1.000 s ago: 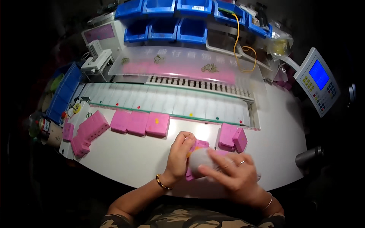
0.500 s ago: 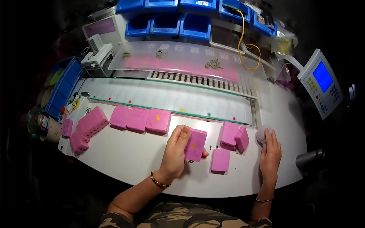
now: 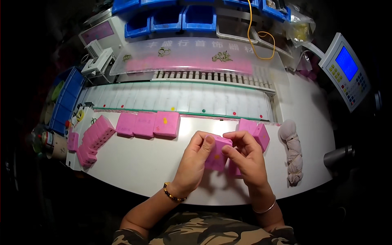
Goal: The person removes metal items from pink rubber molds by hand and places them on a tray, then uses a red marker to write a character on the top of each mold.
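Observation:
Both my hands are on one pink rubber mould block [image 3: 216, 160], raised over the white table and marked with a yellow spot. My left hand [image 3: 188, 165] grips its left side, thumb across the face. The fingers and thumb of my right hand [image 3: 252, 165] pinch its upper right corner. Behind the right fingers, another pink block [image 3: 234, 169] is mostly hidden. Just beyond that hand, more pink blocks [image 3: 261, 136] lie stacked, one leaning. To the right lies a knotted grey cloth pouch [image 3: 292, 149], touched by neither hand.
Three pink blocks [image 3: 166, 123] lie in a row at the table's far edge, with a longer line of blocks [image 3: 96, 136] further left. Beyond runs a conveyor [image 3: 183, 96]. A control panel [image 3: 347, 71] and a dark cylinder [image 3: 339, 156] stand right. Blue bins [image 3: 199, 18] hang behind.
My right hand has left the grey pouch and moved left onto the block's upper corner. My left hand still holds that block, now tilted so its top edge shows. The view has shifted slightly.

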